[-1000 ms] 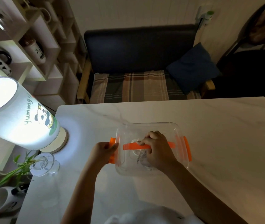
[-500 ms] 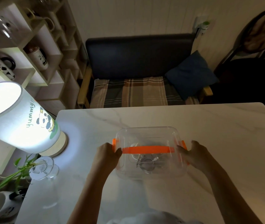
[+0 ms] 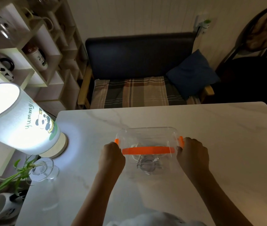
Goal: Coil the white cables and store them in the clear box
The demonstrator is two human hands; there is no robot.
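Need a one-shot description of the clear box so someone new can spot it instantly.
Start at the white marble table in front of the dark sofa. Near its middle, right of the glowing panda lamp, sits the clear box, gripped at its ends by the left hand and right hand. It is the only see-through container with orange latches and an orange handle, coiled cables visible inside.

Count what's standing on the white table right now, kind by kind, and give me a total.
Clear box with orange clips, coiled cables inside: 1
Lit panda lamp: 1
Glass vase with a green sprig: 1
Hands on the box: 2, left hand and right hand
Total: 5
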